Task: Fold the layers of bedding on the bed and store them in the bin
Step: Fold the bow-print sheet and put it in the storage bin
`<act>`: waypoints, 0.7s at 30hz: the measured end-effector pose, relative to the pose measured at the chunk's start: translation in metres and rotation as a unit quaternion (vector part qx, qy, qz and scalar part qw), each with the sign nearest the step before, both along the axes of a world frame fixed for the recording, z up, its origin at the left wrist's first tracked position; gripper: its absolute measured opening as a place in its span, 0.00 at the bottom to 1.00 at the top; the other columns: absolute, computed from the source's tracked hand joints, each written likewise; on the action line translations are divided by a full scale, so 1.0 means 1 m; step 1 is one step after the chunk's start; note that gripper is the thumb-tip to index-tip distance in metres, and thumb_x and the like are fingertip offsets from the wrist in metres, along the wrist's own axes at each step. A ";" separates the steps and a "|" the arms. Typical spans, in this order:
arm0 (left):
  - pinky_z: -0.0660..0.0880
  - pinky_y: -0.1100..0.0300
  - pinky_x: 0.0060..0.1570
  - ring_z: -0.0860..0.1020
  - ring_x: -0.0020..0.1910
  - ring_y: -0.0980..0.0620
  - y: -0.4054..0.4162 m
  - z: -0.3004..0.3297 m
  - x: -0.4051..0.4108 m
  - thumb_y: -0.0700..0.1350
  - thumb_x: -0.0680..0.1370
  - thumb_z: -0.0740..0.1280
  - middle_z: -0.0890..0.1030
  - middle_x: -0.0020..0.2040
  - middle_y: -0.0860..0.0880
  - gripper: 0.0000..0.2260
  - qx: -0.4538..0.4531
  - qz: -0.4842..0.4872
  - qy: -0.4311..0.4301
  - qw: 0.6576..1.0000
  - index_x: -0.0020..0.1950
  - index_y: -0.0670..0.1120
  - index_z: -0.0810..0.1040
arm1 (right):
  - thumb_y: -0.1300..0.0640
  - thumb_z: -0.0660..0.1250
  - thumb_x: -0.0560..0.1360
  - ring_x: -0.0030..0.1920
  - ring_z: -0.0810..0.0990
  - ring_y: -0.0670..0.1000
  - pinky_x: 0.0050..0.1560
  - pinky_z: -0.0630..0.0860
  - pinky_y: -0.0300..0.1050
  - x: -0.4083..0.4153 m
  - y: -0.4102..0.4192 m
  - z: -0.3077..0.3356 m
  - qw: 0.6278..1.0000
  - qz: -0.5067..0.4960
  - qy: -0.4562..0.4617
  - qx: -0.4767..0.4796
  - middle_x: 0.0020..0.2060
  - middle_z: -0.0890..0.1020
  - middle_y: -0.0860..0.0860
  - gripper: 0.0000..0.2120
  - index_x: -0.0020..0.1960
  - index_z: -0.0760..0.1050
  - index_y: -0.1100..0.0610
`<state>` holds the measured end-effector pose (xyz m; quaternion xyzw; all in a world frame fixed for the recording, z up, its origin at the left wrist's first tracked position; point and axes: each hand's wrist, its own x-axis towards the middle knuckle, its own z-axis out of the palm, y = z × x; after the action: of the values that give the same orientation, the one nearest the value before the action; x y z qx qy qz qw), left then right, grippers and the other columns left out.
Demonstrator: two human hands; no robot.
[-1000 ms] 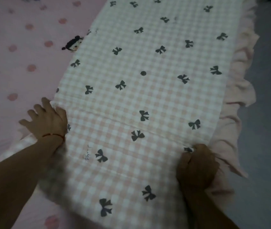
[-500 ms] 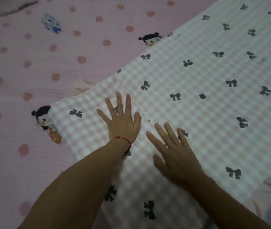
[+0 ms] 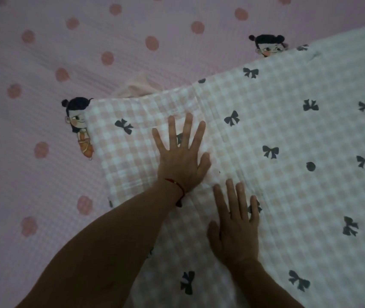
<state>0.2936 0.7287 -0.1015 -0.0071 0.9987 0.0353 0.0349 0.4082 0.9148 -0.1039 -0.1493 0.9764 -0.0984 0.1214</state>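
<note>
- Pink dotted sheet is carrying one gingham blanket, long axis running lower-left to upper-right.
- Left hand and right hand are both pressing it, fingers spread flat.

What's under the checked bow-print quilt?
The pink dotted sheet runs beneath the checked quilt. Two cartoon figures on the sheet and a pink ruffle peek out at the quilt's edge. The rest underneath is covered. Both hands, left and right, press flat on top.

Matt quilted cloth blanket on matt ribbed cloth sheet
</note>
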 end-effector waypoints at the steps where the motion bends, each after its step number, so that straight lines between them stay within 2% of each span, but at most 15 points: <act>1: 0.44 0.25 0.70 0.40 0.80 0.35 0.000 0.000 -0.001 0.63 0.81 0.48 0.42 0.83 0.45 0.33 -0.003 -0.002 0.003 1.000 0.83 0.52 0.45 | 0.45 0.57 0.75 0.83 0.45 0.58 0.79 0.46 0.67 -0.001 0.000 -0.002 1.000 -0.005 -0.001 0.001 0.83 0.47 0.55 0.39 0.84 0.49 0.51; 9: 0.45 0.26 0.71 0.42 0.81 0.35 0.006 0.012 0.001 0.63 0.81 0.48 0.44 0.83 0.46 0.32 -0.036 0.018 -0.022 0.999 0.83 0.53 0.47 | 0.43 0.56 0.75 0.82 0.43 0.59 0.79 0.46 0.67 -0.001 0.002 -0.005 0.999 0.006 -0.019 -0.025 0.83 0.46 0.56 0.41 0.84 0.45 0.50; 13: 0.46 0.27 0.71 0.43 0.81 0.37 0.011 0.021 0.001 0.63 0.82 0.47 0.45 0.83 0.47 0.31 -0.048 0.039 -0.064 0.996 0.83 0.54 0.47 | 0.44 0.60 0.76 0.82 0.45 0.61 0.79 0.48 0.67 -0.001 0.009 -0.004 0.998 0.026 -0.001 -0.059 0.83 0.49 0.58 0.40 0.84 0.49 0.53; 15: 0.46 0.27 0.72 0.44 0.82 0.41 0.017 0.038 0.008 0.61 0.83 0.48 0.48 0.83 0.49 0.29 -0.040 0.066 -0.056 0.995 0.83 0.55 0.48 | 0.44 0.61 0.77 0.82 0.47 0.62 0.78 0.50 0.68 0.000 0.012 -0.002 0.997 0.041 0.000 -0.066 0.83 0.49 0.59 0.40 0.83 0.50 0.54; 16: 0.46 0.27 0.72 0.46 0.82 0.43 0.018 0.048 0.016 0.58 0.83 0.48 0.50 0.83 0.48 0.27 -0.028 0.098 -0.044 0.994 0.83 0.55 0.50 | 0.44 0.60 0.77 0.82 0.47 0.62 0.78 0.50 0.68 -0.002 0.012 -0.001 0.997 0.046 0.001 -0.067 0.82 0.49 0.59 0.40 0.83 0.50 0.55; 18: 0.47 0.28 0.74 0.49 0.82 0.44 0.016 0.069 0.054 0.53 0.83 0.51 0.54 0.82 0.46 0.27 -0.009 0.222 -0.009 0.975 0.82 0.51 0.54 | 0.44 0.60 0.77 0.82 0.48 0.62 0.77 0.51 0.69 0.000 0.013 0.001 0.996 0.052 0.004 -0.072 0.82 0.50 0.60 0.40 0.83 0.50 0.55; 20: 0.52 0.32 0.75 0.56 0.79 0.40 0.007 0.077 0.108 0.52 0.82 0.55 0.56 0.81 0.42 0.27 0.005 0.362 0.030 0.932 0.81 0.49 0.57 | 0.45 0.59 0.77 0.82 0.48 0.62 0.77 0.51 0.68 0.000 0.013 0.003 0.996 0.051 0.000 -0.069 0.82 0.50 0.60 0.39 0.83 0.50 0.56; 21: 0.59 0.34 0.74 0.62 0.77 0.40 0.004 0.083 0.138 0.55 0.82 0.57 0.60 0.79 0.41 0.27 0.045 0.429 0.039 0.901 0.79 0.48 0.59 | 0.45 0.59 0.77 0.82 0.48 0.61 0.77 0.50 0.68 -0.001 0.013 0.004 0.996 0.053 -0.003 -0.070 0.82 0.50 0.59 0.40 0.83 0.49 0.56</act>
<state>0.4312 0.7331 -0.0186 -0.4323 0.8967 0.0922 -0.0228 0.4074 0.9277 -0.1001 -0.2082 0.9575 -0.1605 0.1190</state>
